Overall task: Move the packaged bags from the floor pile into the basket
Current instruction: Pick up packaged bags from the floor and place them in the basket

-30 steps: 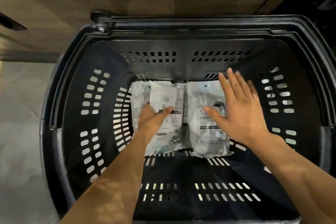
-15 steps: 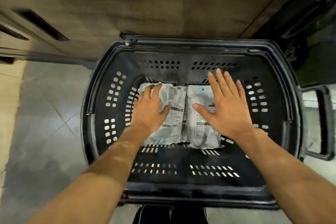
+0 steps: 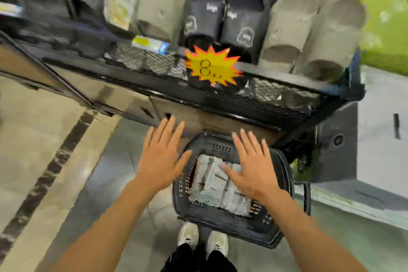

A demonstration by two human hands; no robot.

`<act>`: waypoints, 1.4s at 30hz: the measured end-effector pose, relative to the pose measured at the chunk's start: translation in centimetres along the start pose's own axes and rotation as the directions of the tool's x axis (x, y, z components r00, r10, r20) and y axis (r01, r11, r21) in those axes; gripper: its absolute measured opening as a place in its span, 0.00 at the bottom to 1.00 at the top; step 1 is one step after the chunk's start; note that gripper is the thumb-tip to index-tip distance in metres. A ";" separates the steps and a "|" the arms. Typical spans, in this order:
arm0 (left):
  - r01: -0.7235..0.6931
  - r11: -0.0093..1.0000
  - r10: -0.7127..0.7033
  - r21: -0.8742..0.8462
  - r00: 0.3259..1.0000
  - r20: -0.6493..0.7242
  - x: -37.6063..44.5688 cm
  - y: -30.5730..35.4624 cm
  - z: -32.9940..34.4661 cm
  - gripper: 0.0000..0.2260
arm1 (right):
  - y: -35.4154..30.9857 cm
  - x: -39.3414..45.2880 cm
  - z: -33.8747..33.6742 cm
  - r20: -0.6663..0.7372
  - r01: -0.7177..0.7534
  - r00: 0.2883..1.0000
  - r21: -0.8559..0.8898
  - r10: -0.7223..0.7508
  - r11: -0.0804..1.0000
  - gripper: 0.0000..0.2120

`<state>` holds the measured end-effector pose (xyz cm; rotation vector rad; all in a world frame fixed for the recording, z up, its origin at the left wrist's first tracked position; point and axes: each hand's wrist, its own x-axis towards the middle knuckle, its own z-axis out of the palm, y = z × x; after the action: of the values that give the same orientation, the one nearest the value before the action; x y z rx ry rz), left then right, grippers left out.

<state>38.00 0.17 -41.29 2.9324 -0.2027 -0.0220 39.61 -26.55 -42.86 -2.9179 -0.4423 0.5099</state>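
Observation:
A black plastic basket stands on the floor in front of my feet. Two white packaged bags lie side by side on its bottom. My left hand hovers flat and empty, high above the basket's left rim, fingers spread. My right hand hovers the same way above the basket's right half, partly covering the right bag. Neither hand touches a bag. No floor pile is in view.
A black shop shelf with a mesh front juts out above the basket's far side, stacked with black slippers and grey ones, with a yellow starburst price tag. My white shoes stand at the basket's near rim. Grey tiled floor lies to the left.
Both hands have lifted off the bags and out of the basket. The view has risen far above the basket, so the shelf of slippers has come into view.

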 end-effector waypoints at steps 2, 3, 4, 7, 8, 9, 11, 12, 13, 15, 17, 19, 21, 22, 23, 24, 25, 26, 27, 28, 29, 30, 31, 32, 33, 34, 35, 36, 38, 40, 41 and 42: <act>0.040 0.999 -0.038 0.031 0.998 -0.054 -1.3 -1.3 -6.5 0.35 | -3.5 -1.0 -5.5 -0.059 0.072 0.996 0.014 -0.071 0.997 0.45; 0.070 0.997 -0.066 0.042 0.994 -0.086 -1.9 -2.0 -9.6 0.36 | -5.2 -1.3 -8.0 -0.096 0.112 0.989 0.024 -0.110 0.993 0.44; 0.116 0.992 -0.109 0.047 0.986 -0.127 -2.4 -3.0 -13.1 0.36 | -7.0 -1.2 -10.8 -0.142 0.164 0.977 0.024 -0.159 0.986 0.44; 0.260 0.965 -0.247 0.038 0.947 -0.205 -4.4 -5.7 -21.2 0.37 | -12.4 -0.3 -17.5 -0.198 0.297 0.935 -0.021 -0.295 0.955 0.44; 0.308 0.951 -0.290 0.039 0.927 -0.239 -5.5 -6.9 -23.7 0.37 | -14.6 0.1 -19.3 -0.199 0.341 0.917 -0.057 -0.345 0.939 0.45; 0.341 0.939 -0.316 0.046 0.908 -0.277 -6.8 -8.1 -25.9 0.36 | -17.1 0.2 -21.2 -0.191 0.392 0.896 -0.090 -0.402 0.916 0.46; 0.409 0.912 -0.370 0.028 0.850 -0.375 -9.7 -10.4 -29.6 0.34 | -22.1 0.7 -24.2 -0.162 0.501 0.841 -0.126 -0.516 0.856 0.47; 0.459 0.889 -0.411 0.008 0.804 -0.429 -11.1 -11.7 -31.3 0.34 | -24.9 1.3 -25.7 -0.166 0.545 0.811 -0.133 -0.561 0.827 0.47; 0.499 0.867 -0.443 -0.006 0.764 -0.469 -12.4 -13.3 -32.9 0.34 | -27.7 2.0 -27.1 -0.172 0.581 0.783 -0.138 -0.597 0.802 0.47; 0.555 0.832 -0.480 -0.014 0.707 -0.520 -15.0 -16.5 -35.4 0.34 | -33.5 3.3 -29.3 -0.171 0.636 0.730 -0.185 -0.662 0.749 0.49; 0.608 0.794 -0.513 -0.015 0.657 -0.553 -17.9 -20.1 -37.0 0.35 | -39.3 4.6 -30.0 -0.170 0.677 0.675 -0.243 -0.718 0.695 0.52; 0.659 0.752 -0.548 -0.017 0.610 -0.573 -20.5 -24.3 -38.2 0.35 | -45.2 6.1 -30.0 -0.166 0.704 0.637 -0.272 -0.753 0.656 0.52; 0.708 0.705 -0.598 -0.043 0.561 -0.572 -22.9 -28.6 -39.3 0.35 | -50.7 7.5 -29.7 -0.168 0.725 0.609 -0.278 -0.775 0.630 0.51; 0.730 0.682 -0.617 -0.049 0.539 -0.574 -24.1 -30.6 -39.7 0.36 | -53.3 8.0 -29.6 -0.167 0.738 0.594 -0.277 -0.787 0.616 0.52; 0.748 0.661 -0.634 -0.053 0.519 -0.573 -25.2 -32.6 -40.1 0.36 | -55.8 8.6 -29.4 -0.162 0.749 0.580 -0.277 -0.798 0.601 0.54; 0.763 0.644 -0.649 -0.060 0.503 -0.571 -26.3 -34.3 -40.4 0.36 | -58.1 9.0 -29.2 -0.167 0.760 0.567 -0.273 -0.807 0.590 0.56; 0.778 0.624 -0.665 -0.069 0.483 -0.569 -27.3 -36.0 -40.7 0.36 | -60.3 9.4 -29.0 -0.176 0.772 0.551 -0.265 -0.816 0.578 0.57; 0.794 0.602 -0.683 -0.077 0.463 -0.565 -28.2 -37.7 -41.0 0.36 | -62.4 9.9 -28.8 -0.182 0.786 0.534 -0.253 -0.826 0.564 0.57; 0.811 0.579 -0.704 -0.082 0.446 -0.552 -29.1 -39.3 -41.3 0.36 | -64.4 10.4 -28.6 -0.182 0.800 0.520 -0.240 -0.835 0.550 0.57; 0.829 0.553 -0.727 -0.083 0.431 -0.535 -29.9 -40.7 -41.6 0.37 | -66.3 11.0 -28.3 -0.175 0.813 0.505 -0.234 -0.845 0.534 0.57; 0.847 0.525 -0.749 -0.083 0.413 -0.518 -30.6 -42.2 -41.7 0.37 | -68.2 11.6 -27.9 -0.164 0.822 0.492 -0.235 -0.855 0.519 0.56; 0.863 0.499 -0.765 -0.081 0.394 -0.509 -31.3 -43.6 -41.7 0.37 | -70.1 12.3 -27.5 -0.152 0.829 0.481 -0.241 -0.864 0.504 0.55; 0.877 0.474 -0.779 -0.082 0.374 -0.503 -31.9 -45.0 -41.6 0.37 | -72.0 13.0 -27.1 -0.140 0.838 0.467 -0.244 -0.873 0.488 0.53; 0.887 0.453 -0.792 -0.086 0.357 -0.495 -32.3 -46.5 -41.5 0.38 | -73.8 14.0 -26.5 -0.127 0.847 0.455 -0.244 -0.881 0.473 0.51; 0.895 0.436 -0.804 -0.092 0.341 -0.487 -32.7 -48.1 -41.4 0.38 | -75.7 15.0 -25.9 -0.115 0.854 0.447 -0.240 -0.887 0.462 0.50; 0.903 0.420 -0.812 -0.096 0.326 -0.485 -32.9 -49.8 -41.4 0.38 | -77.7 16.2 -25.3 -0.105 0.861 0.439 -0.237 -0.893 0.451 0.50; 0.909 0.406 -0.819 -0.097 0.314 -0.481 -33.0 -51.6 -41.5 0.38 | -79.7 17.5 -24.7 -0.096 0.867 0.430 -0.234 -0.898 0.440 0.50; 0.914 0.394 -0.826 -0.098 0.305 -0.474 -33.0 -53.6 -41.7 0.38 | -81.8 18.9 -24.1 -0.085 0.873 0.422 -0.233 -0.903 0.429 0.51; 0.920 0.378 -0.838 -0.106 0.291 -0.462 -32.5 -58.0 -42.4 0.37 | -86.2 21.7 -23.2 -0.063 0.884 0.409 -0.221 -0.911 0.412 0.51; 0.921 0.373 -0.842 -0.111 0.286 -0.457 -31.7 -62.7 -43.1 0.36 | -90.6 24.4 -22.4 -0.056 0.895 0.397 -0.198 -0.916 0.400 0.50; 0.923 0.368 -0.847 -0.110 0.284 -0.449 -31.3 -65.2 -43.5 0.35 | -93.0 25.7 -22.1 -0.049 0.899 0.395 -0.185 -0.917 0.397 0.50; 0.926 0.361 -0.853 -0.108 0.281 -0.439 -30.9 -67.5 -43.9 0.34 | -95.2 27.0 -21.9 -0.041 0.903 0.391 -0.174 -0.919 0.392 0.50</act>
<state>17.73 78.63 -11.87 2.6216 1.6308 0.4956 46.71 69.92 -12.50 -2.1920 -1.9486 0.0843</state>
